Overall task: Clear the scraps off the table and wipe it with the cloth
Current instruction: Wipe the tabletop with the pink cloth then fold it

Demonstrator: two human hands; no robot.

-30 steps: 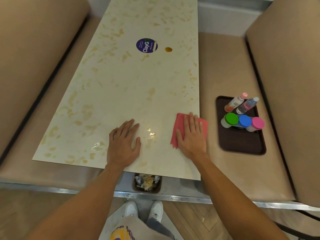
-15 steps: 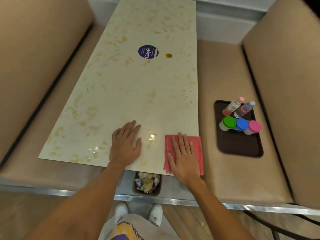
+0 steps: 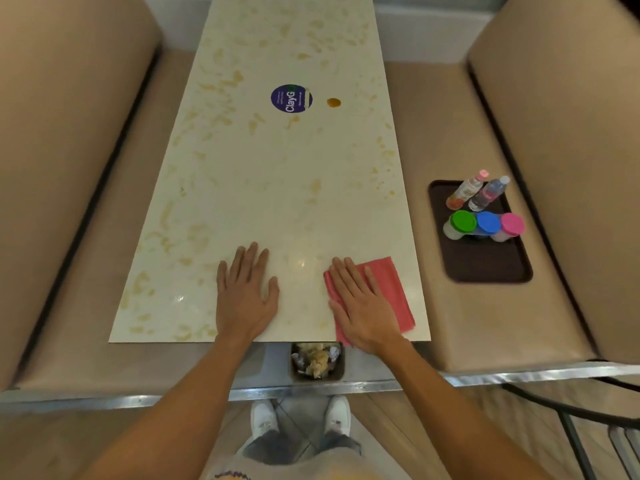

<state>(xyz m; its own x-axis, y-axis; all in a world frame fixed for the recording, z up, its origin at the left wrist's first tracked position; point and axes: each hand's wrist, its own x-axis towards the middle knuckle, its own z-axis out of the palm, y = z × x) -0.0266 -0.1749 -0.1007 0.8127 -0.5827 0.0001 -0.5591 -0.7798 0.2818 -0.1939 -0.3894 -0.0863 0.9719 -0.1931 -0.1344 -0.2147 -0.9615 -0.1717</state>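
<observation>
Pressing flat, fingers straight, the right hand [image 3: 365, 306] is laid on the red cloth [image 3: 388, 289] at lower right; the left hand [image 3: 246, 296] is spread open on the table [image 3: 277, 188].

A dark brown tray [image 3: 485, 268] on the right bench seat [image 3: 460, 133] holds two small bottles [image 3: 465, 190] and three coloured-lidded jars [image 3: 488, 223].

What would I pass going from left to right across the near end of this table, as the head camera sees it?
Left bench seat → left hand → right hand, flat on the red cloth → brown tray.
</observation>
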